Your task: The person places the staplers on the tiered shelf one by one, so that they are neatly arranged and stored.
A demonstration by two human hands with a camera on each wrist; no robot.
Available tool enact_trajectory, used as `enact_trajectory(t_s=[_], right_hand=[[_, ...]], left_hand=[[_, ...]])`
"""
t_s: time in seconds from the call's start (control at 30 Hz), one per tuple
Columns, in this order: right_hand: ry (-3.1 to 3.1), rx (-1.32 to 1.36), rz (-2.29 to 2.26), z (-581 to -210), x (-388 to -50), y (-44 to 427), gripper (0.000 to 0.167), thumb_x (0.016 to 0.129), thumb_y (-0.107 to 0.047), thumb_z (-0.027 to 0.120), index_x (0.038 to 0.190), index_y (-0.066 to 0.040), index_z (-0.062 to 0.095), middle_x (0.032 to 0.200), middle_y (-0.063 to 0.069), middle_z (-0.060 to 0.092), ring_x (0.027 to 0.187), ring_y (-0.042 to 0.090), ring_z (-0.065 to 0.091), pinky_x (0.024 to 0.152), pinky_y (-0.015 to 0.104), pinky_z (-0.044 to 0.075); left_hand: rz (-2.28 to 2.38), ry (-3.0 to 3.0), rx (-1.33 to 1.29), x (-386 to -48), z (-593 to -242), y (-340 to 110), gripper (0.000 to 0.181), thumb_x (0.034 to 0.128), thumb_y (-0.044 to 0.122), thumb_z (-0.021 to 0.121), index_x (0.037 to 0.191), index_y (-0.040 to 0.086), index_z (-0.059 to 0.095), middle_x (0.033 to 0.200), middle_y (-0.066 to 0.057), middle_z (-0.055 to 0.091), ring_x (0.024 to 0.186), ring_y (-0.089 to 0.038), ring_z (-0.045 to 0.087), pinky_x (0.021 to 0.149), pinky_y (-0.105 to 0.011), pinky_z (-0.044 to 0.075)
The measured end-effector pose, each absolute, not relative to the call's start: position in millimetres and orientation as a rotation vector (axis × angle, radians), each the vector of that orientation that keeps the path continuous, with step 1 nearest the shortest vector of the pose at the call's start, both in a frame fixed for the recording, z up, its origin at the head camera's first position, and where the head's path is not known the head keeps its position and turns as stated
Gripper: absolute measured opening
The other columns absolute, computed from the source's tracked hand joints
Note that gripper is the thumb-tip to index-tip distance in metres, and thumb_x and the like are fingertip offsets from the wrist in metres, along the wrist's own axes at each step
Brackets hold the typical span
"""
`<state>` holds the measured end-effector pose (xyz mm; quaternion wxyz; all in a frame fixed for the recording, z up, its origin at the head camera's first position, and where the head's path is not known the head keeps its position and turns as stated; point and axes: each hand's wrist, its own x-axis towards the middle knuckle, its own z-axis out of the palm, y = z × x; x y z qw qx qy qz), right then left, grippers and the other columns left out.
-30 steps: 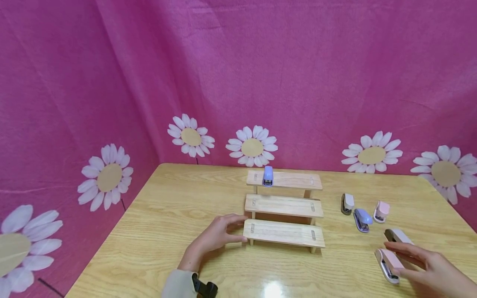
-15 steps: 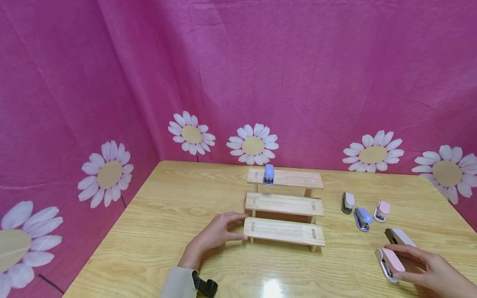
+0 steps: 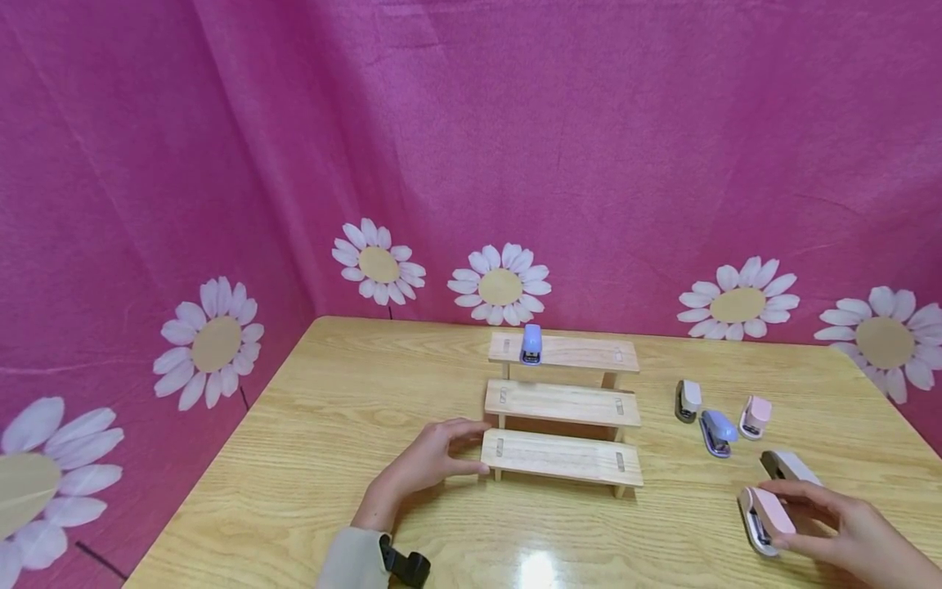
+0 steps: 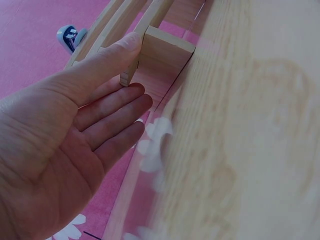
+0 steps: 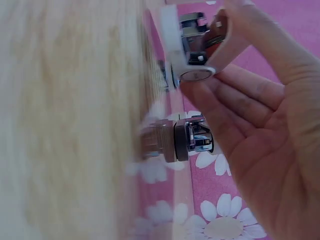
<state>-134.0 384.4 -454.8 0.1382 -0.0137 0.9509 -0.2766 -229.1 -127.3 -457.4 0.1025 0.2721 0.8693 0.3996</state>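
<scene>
A three-tier wooden display stand [image 3: 561, 458] stands mid-table. My left hand [image 3: 423, 465] holds the left end of its lowest board between thumb and fingers; in the left wrist view the thumb [image 4: 115, 55] lies against the board. My right hand [image 3: 846, 522] pinches a pink stapler [image 3: 774, 512] at the table's right side. The right wrist view has this stapler [image 5: 197, 55] between thumb and index finger, beside the table surface. Just behind it lies a white stapler [image 3: 798, 468] with a dark base, partly hidden by the fingers.
A blue-purple stapler [image 3: 531, 343] sits on the top tier, near its left end. Right of the stand are a white stapler [image 3: 688, 399], a blue-purple stapler [image 3: 718, 430] and a small pink stapler [image 3: 756, 415]. Pink daisy-print cloth [image 3: 603, 164] hangs behind the table.
The pink stapler in my right hand has shifted slightly to the left and away from me. My left hand stays at the stand's end.
</scene>
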Motion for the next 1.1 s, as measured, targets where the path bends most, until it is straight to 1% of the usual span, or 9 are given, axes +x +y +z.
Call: enact_trajectory(t_s=[0.03, 0.13, 0.23, 0.33, 0.57, 0.73, 0.87, 1.0, 1.1], right_hand=[[2.78, -0.054, -0.805, -454.9, -133.5, 383.3, 0.066, 0.087, -0.038, 0.072, 0.138, 0.0, 0.051, 0.122, 0.02, 0.062, 0.083, -0.011, 0.049, 0.072, 0.016, 0.055], [2.919, -0.173, -0.902, -457.9, -132.1, 379.7, 0.056, 0.084, -0.026, 0.077, 0.131, -0.002, 0.057, 0.112, -0.004, 0.066, 0.081, -0.011, 0.051, 0.066, 0.01, 0.049], [3.054, -0.365, -1.06, -461.2, -133.2, 374.2, 0.049, 0.077, -0.01, 0.081, 0.123, -0.004, 0.063, 0.105, -0.029, 0.058, 0.082, -0.014, 0.054, 0.064, 0.006, 0.048], [3.095, -0.484, -1.155, -459.4, -138.1, 368.2, 0.049, 0.075, -0.005, 0.082, 0.121, -0.004, 0.064, 0.108, -0.04, 0.052, 0.089, -0.018, 0.056, 0.069, 0.001, 0.048], [3.118, -0.439, -1.083, -446.5, -151.7, 354.6, 0.05, 0.077, -0.017, 0.083, 0.123, -0.012, 0.064, 0.11, -0.041, 0.051, 0.091, -0.018, 0.057, 0.072, 0.0, 0.046], [3.128, -0.607, -1.236, -436.7, -163.4, 341.2, 0.052, 0.073, -0.006, 0.084, 0.121, -0.008, 0.065, 0.112, -0.038, 0.055, 0.096, -0.019, 0.057, 0.077, -0.002, 0.044], [3.129, -0.714, -1.317, -425.7, -172.4, 328.0, 0.052, 0.071, 0.0, 0.084, 0.12, -0.005, 0.065, 0.111, -0.031, 0.061, 0.098, -0.018, 0.058, 0.081, -0.002, 0.044], [3.135, -0.686, -1.354, -414.4, -181.3, 315.9, 0.053, 0.073, -0.002, 0.083, 0.122, -0.004, 0.064, 0.111, -0.032, 0.059, 0.098, -0.018, 0.056, 0.079, 0.001, 0.048], [3.158, -0.643, -1.365, -408.1, -187.8, 307.2, 0.055, 0.075, -0.005, 0.083, 0.125, -0.005, 0.062, 0.112, -0.035, 0.056, 0.1, -0.021, 0.053, 0.079, 0.0, 0.047]], left_hand=[[1.179, 2.568, 0.805, -229.3, -457.6, -127.3, 0.06, 0.0846, 0.031, 0.076, 0.138, 0.012, 0.056, 0.139, -0.007, 0.06, 0.131, -0.024, 0.055, 0.111, -0.046, 0.045], [1.172, 2.573, 0.81, -229.5, -458.0, -127.5, 0.06, 0.0846, 0.031, 0.076, 0.138, 0.012, 0.056, 0.139, -0.006, 0.06, 0.131, -0.024, 0.054, 0.111, -0.046, 0.045], [1.169, 2.573, 0.807, -229.8, -458.0, -127.6, 0.06, 0.0846, 0.031, 0.076, 0.138, 0.012, 0.056, 0.139, -0.006, 0.06, 0.131, -0.024, 0.055, 0.111, -0.046, 0.045], [1.169, 2.57, 0.8, -229.9, -458.1, -127.7, 0.06, 0.0847, 0.032, 0.076, 0.138, 0.013, 0.057, 0.139, -0.005, 0.06, 0.13, -0.023, 0.055, 0.111, -0.045, 0.045], [1.176, 2.563, 0.798, -230.4, -458.8, -127.6, 0.059, 0.0848, 0.031, 0.076, 0.138, 0.013, 0.057, 0.139, -0.005, 0.06, 0.131, -0.023, 0.055, 0.111, -0.044, 0.045], [1.175, 2.569, 0.792, -230.9, -458.3, -128.1, 0.058, 0.0848, 0.031, 0.076, 0.137, 0.013, 0.057, 0.138, -0.005, 0.061, 0.13, -0.023, 0.056, 0.111, -0.044, 0.045], [1.183, 2.563, 0.796, -230.7, -459.2, -128.2, 0.059, 0.0848, 0.031, 0.076, 0.138, 0.013, 0.057, 0.139, -0.006, 0.06, 0.13, -0.023, 0.055, 0.112, -0.044, 0.044], [1.187, 2.561, 0.801, -230.4, -459.8, -128.0, 0.06, 0.0848, 0.03, 0.076, 0.138, 0.012, 0.056, 0.139, -0.006, 0.06, 0.13, -0.023, 0.055, 0.112, -0.044, 0.044], [1.188, 2.563, 0.803, -230.5, -459.3, -127.6, 0.059, 0.0848, 0.03, 0.076, 0.138, 0.012, 0.057, 0.138, -0.006, 0.061, 0.13, -0.023, 0.055, 0.111, -0.044, 0.045]])
